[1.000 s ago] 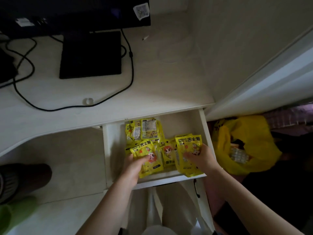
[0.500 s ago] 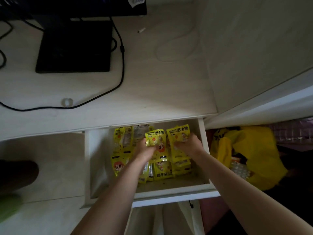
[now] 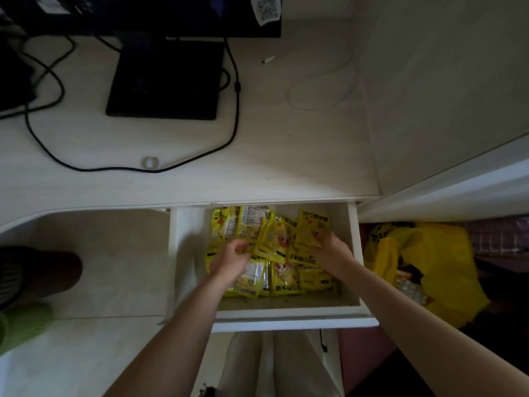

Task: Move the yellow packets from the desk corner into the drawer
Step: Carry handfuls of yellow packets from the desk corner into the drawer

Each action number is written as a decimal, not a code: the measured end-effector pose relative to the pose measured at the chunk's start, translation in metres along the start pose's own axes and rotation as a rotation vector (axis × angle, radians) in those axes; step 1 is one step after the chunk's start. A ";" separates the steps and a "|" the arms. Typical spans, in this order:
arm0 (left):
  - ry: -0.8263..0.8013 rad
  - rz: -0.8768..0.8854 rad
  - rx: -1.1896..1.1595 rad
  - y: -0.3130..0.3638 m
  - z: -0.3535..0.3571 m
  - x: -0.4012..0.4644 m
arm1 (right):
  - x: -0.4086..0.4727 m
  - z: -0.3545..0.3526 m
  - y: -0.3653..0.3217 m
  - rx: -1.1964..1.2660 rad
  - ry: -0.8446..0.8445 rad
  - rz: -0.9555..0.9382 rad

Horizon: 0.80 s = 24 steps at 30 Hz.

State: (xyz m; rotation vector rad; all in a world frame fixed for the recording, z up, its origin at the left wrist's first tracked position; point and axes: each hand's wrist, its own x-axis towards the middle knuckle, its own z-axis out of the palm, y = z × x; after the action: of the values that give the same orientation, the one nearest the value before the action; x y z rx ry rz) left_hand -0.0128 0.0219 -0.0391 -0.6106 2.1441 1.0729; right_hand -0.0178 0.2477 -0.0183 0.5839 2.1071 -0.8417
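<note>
The white drawer (image 3: 353,253) under the desk stands pulled out, with several yellow packets (image 3: 286,277) piled inside it. My left hand (image 3: 232,260) is in the drawer's left middle, fingers curled on the edge of a tilted yellow packet (image 3: 276,239). My right hand (image 3: 332,250) reaches in from the right and pinches another yellow packet (image 3: 310,229) at the back right. Both forearms come in over the drawer front. The desk corner (image 3: 329,156) above shows no yellow packets.
A black monitor stand (image 3: 163,81) and black cables (image 3: 234,116) lie on the white desk, with a small clear ring (image 3: 150,162) and a white cable (image 3: 320,90). A yellow plastic bag (image 3: 429,270) sits on the floor right of the drawer. A wall closes the right side.
Both hands have carried their packets from the drawer's front toward its back. The pile now spreads further in. The camera view has shifted slightly.
</note>
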 end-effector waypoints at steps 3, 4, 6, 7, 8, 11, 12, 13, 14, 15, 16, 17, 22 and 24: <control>0.010 0.020 0.007 -0.005 -0.013 -0.017 | -0.013 0.003 -0.009 -0.086 -0.002 -0.062; 0.011 0.030 0.013 -0.006 -0.017 -0.024 | -0.017 0.006 -0.013 -0.118 -0.005 -0.091; 0.031 0.045 0.048 -0.011 -0.025 -0.039 | -0.026 0.012 -0.021 -0.179 -0.019 -0.146; 0.055 0.054 0.071 -0.014 -0.031 -0.049 | -0.031 0.017 -0.027 -0.218 -0.025 -0.177; 0.080 0.065 0.096 -0.018 -0.036 -0.058 | -0.035 0.021 -0.034 -0.255 -0.029 -0.210; 0.131 0.091 0.118 -0.031 -0.051 -0.083 | -0.054 0.039 -0.059 -0.339 -0.070 -0.286; 0.143 0.094 0.111 -0.037 -0.056 -0.091 | -0.060 0.046 -0.068 -0.382 -0.086 -0.317; 0.156 0.085 0.110 -0.042 -0.061 -0.099 | -0.066 0.054 -0.077 -0.424 -0.100 -0.351; 0.176 0.076 0.105 -0.049 -0.067 -0.106 | -0.072 0.062 -0.085 -0.458 -0.111 -0.387; 0.199 0.062 0.093 -0.056 -0.072 -0.113 | -0.079 0.072 -0.093 -0.476 -0.121 -0.424; 0.228 0.047 0.076 -0.064 -0.077 -0.119 | -0.086 0.081 -0.102 -0.491 -0.129 -0.462; 0.265 0.032 0.057 -0.072 -0.083 -0.125 | -0.091 0.092 -0.110 -0.512 -0.133 -0.500; 0.405 -0.048 0.044 -0.125 -0.118 -0.153 | -0.118 0.154 -0.151 -0.674 -0.167 -0.691; 0.466 -0.102 -0.026 -0.148 -0.134 -0.165 | -0.131 0.180 -0.166 -0.722 -0.197 -0.743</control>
State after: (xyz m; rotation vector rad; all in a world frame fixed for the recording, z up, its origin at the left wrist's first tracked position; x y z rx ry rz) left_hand 0.1484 -0.1523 0.0644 -1.0552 2.4573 0.9729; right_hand 0.0422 -0.0114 0.0619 -0.6664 2.2390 -0.4096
